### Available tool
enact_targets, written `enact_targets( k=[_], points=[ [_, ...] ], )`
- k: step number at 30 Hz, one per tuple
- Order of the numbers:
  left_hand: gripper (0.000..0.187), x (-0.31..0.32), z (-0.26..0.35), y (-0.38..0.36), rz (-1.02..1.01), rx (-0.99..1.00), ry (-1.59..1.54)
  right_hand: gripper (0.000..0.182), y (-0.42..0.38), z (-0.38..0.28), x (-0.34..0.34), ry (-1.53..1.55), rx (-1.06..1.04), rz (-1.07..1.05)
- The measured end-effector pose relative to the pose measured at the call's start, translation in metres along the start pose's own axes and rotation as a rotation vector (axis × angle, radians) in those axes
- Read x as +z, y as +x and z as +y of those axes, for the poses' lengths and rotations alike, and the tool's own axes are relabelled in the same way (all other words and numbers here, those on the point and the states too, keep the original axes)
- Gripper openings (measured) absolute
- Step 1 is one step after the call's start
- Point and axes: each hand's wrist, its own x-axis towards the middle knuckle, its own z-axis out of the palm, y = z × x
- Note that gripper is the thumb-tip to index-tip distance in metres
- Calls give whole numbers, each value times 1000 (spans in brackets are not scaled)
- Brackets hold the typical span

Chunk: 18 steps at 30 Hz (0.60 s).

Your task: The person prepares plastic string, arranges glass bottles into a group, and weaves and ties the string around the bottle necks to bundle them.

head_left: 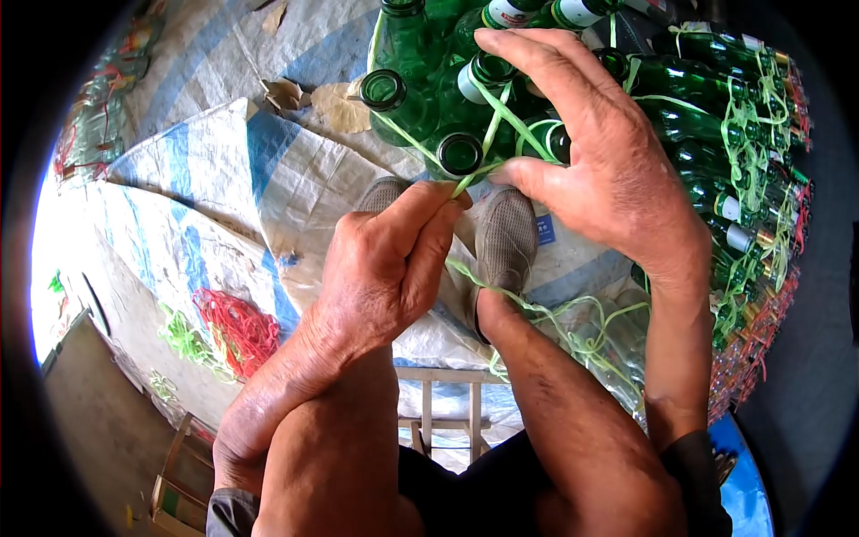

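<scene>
Green glass bottles (400, 121) stand bunched together at the top of the head view, with light-green plastic twine (512, 119) running around and across their necks. My left hand (385, 255) is closed in front of the nearest bottle mouth (460, 154), pinching the twine between thumb and fingers. Over the right side of the bunch is my right hand (608, 152), its fingers apart and curved above the bottle tops. Its thumb lies close beside the twine near the front bottle. A loose length of twine (591, 313) trails down by my right leg.
Rows of tied green bottles (707, 161) are stacked along the right. A striped tarp (224, 170) covers the ground, with red twine (237, 331) heaped on the left. Clear bottles (94, 121) stand at the far left. My shoes (506, 237) are just below the bunch.
</scene>
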Motion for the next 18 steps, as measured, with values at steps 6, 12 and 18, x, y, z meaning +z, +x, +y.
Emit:
enact_targets(
  k=[6,12,18],
  points=[
    [24,1,-16,-5,15,150,178,80,3,6,3,6,-47,46],
    [30,-8,-7,-5,-82,166,314,75,3,4,5,44,-13,62],
    [28,-15,2,1,-27,246,337,73,2,7,6,54,-32,78]
  ],
)
